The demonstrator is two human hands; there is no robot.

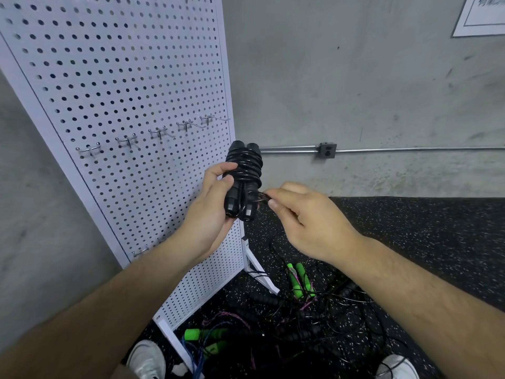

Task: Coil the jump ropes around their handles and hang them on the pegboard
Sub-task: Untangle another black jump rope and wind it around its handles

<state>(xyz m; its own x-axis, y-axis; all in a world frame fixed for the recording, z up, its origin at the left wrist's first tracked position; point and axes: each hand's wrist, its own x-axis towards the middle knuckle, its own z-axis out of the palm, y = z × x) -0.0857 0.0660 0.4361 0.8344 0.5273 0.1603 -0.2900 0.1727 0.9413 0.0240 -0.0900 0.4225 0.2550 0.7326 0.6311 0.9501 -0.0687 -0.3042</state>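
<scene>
A black jump rope (244, 165) is wound in several turns around its two black handles, which stand side by side and nearly upright in front of the white pegboard (114, 77). My left hand (210, 209) grips the lower part of both handles, thumb on the coil. My right hand (306, 217) pinches a short loop of the black cord just right of the handles. A row of bare metal hooks (159, 132) runs across the pegboard's middle.
On the speckled black floor mat (410, 242) lies a tangle of more ropes: green handles (300, 280), more green handles (203, 335), black foam handles (303, 333). The pegboard's white foot (259, 272) reaches into the pile. My shoes (149, 359) show at the bottom. A conduit (382, 150) runs along the concrete wall.
</scene>
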